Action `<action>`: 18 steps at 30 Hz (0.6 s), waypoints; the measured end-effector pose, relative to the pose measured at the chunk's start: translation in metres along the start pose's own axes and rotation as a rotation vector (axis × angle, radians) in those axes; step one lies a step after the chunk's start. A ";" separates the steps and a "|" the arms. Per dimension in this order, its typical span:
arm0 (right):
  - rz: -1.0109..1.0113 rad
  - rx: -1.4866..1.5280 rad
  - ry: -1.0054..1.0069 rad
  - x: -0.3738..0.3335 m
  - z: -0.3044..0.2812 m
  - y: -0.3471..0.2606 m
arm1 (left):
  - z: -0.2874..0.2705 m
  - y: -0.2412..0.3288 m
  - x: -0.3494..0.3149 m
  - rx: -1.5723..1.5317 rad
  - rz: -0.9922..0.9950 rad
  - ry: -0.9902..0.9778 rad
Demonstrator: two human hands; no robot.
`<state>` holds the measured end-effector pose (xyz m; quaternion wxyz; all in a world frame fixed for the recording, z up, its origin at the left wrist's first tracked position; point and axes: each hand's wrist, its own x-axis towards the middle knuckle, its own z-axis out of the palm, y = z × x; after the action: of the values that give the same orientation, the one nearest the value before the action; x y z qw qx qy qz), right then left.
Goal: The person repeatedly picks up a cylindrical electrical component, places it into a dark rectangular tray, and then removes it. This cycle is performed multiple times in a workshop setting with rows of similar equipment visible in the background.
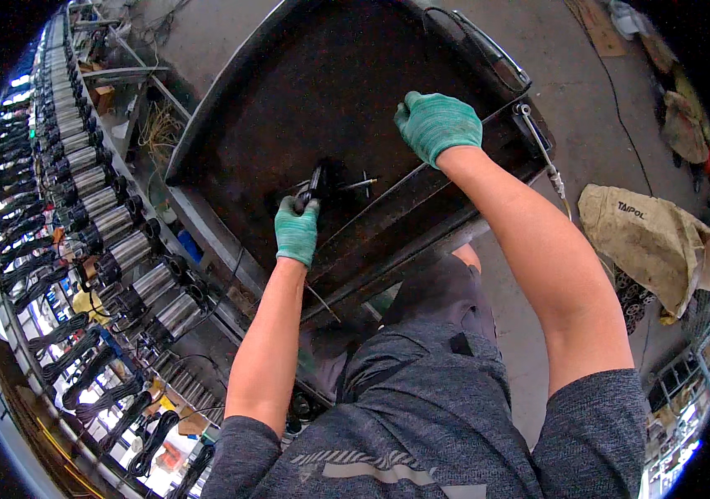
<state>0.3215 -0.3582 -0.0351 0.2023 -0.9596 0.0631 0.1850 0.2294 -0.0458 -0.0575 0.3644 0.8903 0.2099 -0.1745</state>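
My left hand (297, 233), in a green knit glove, is closed around a dark part (316, 181) with a shiny edge, low over the black work table (288, 91). Just right of that part, a thin cross-shaped metal piece (362, 184) with a brass-coloured tip shows against the dark surface. My right hand (440, 129), gloved the same way, is raised above the table's right side with its fingers curled in. Whatever it may hold is hidden by the glove.
Rows of shiny metal cylinders with black ends and coiled cables (114, 220) line a rack on the left. A metal rod with a hose fitting (538, 141) lies along the table's right edge. A tan sack (642, 237) rests beyond it, near a cable (621, 108) on the floor.
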 end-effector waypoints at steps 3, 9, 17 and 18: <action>0.005 0.000 -0.010 -0.003 -0.005 -0.002 | 0.007 -0.003 -0.001 -0.113 0.032 0.028; 0.004 0.009 0.002 -0.002 -0.002 0.000 | 0.011 0.003 -0.002 -0.140 0.047 0.050; 0.009 0.004 -0.024 0.000 -0.003 0.000 | 0.013 -0.001 0.001 -0.100 0.052 0.083; 0.012 0.000 -0.022 0.000 -0.001 0.000 | 0.014 0.002 0.000 -0.146 0.087 0.095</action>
<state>0.3222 -0.3591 -0.0341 0.2018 -0.9571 0.0665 0.1968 0.2280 -0.0571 -0.0661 0.4252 0.8769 0.2003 -0.1006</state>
